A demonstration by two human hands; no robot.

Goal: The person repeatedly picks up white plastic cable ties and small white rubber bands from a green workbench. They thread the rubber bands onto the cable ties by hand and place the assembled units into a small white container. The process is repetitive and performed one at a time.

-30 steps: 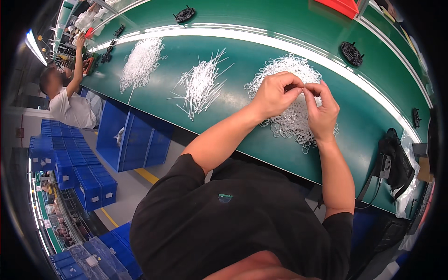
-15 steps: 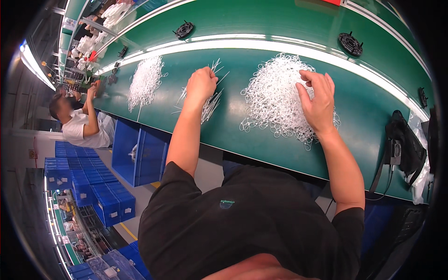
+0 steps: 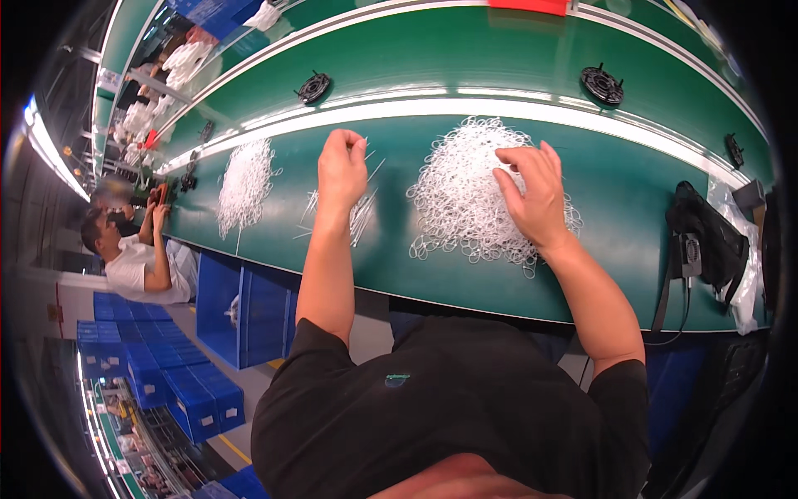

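A large heap of white loops, thin and tangled, lies on the green bench. Over its right side hovers my right hand, its thumb and fingers apart, with nothing visible between them. To the left, thin straight white strips lie loosely spread. Above them my left hand is closed, thumb pressed to curled fingers. Whatever it pinches is hidden or too thin to make out. Farther left is a second heap of thin white pieces.
Round black parts with prongs sit on the green strip beyond the bench. At the right lie a black bag and clear plastic. Blue bins stand below left. Two people work at the far left.
My view has shifted, so the bench sits lower and farther left in it. My left hand has lifted slightly off the strips. The right hand stays above the loops, fingers still apart.
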